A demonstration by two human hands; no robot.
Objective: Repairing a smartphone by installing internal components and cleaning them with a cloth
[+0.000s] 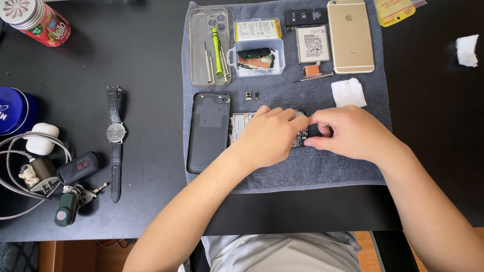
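An opened phone body [239, 125] lies on a grey towel [282, 171], mostly hidden under both my hands. My left hand [269, 136] rests on it with fingers curled, fingertips pinching at its far right end. My right hand [348, 133] meets it there, thumb and forefinger closed on the same end of the phone. What the fingertips hold exactly is hidden. A black phone back cover [208, 131] lies just left of the phone.
On the towel's far side: a clear case [199, 50] with screwdrivers [217, 50], a small plastic box [257, 55] of parts, batteries [312, 44], a gold phone [350, 35], a white wipe [348, 92]. Left on the black table: wristwatch [115, 133], keys [75, 186], cable, can [38, 21].
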